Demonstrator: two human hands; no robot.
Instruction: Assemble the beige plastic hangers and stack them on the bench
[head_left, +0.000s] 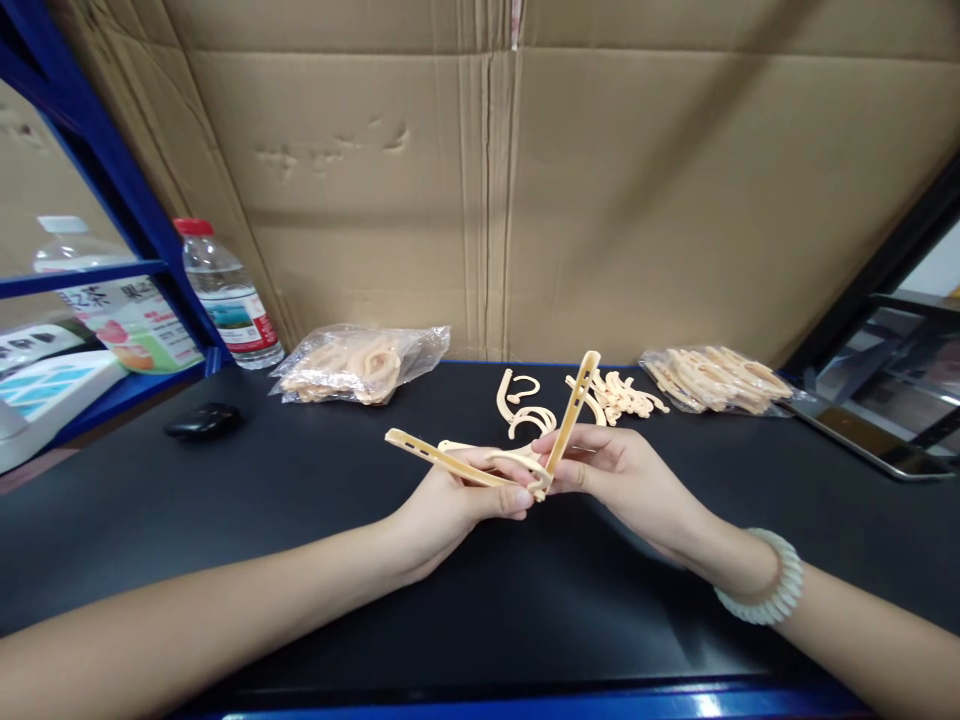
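Observation:
A beige plastic folding clothes hanger is held between my hands above the black table. Its left arm, with slots near the tip, slants down toward the middle, and my left hand is closed around its inner part. My right hand pinches the lower end of the upright right arm. A curved hook piece lies where the two arms meet; my fingers partly cover this joint. Just behind my hands are several loose hooks and a pile of small beige parts.
Clear bags of beige parts lie at the back left and back right. A black mouse and a water bottle are on the left. Cardboard walls off the back; a dark-framed tray stands right.

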